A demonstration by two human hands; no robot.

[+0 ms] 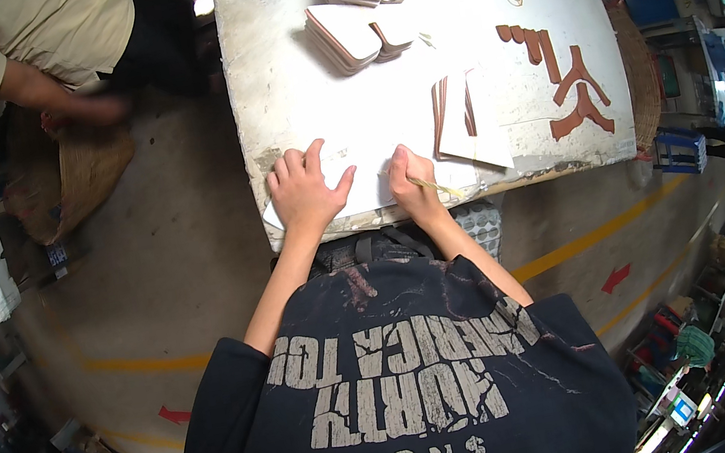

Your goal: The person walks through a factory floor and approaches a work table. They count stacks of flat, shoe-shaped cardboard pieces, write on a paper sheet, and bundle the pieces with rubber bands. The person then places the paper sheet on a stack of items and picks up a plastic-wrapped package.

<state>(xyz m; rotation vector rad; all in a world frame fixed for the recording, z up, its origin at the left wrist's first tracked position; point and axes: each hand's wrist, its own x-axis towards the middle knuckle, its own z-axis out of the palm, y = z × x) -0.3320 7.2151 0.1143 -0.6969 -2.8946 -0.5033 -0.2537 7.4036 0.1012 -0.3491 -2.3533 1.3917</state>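
Note:
My left hand [305, 190] lies with its fingers spread at the table's near left edge, pressing on a white flat piece [364, 196]. To its right, my right hand [412, 182] is closed round a thin yellowish pen-like stick [437, 186], whose back end points toward the lower right. The hand hides the stick's front end, and glare washes out much of the white piece's outline. Just right of this hand lie several white panels with brown edges [479, 134], partly fanned out.
Farther back stand stacks of white, brown-edged pieces [342, 38]. Brown cut strips and Y-shaped pieces [586, 110] lie on the right of the white table [264, 81]. At the upper left, a person in a beige shirt [58, 38] is beside a woven basket [92, 165].

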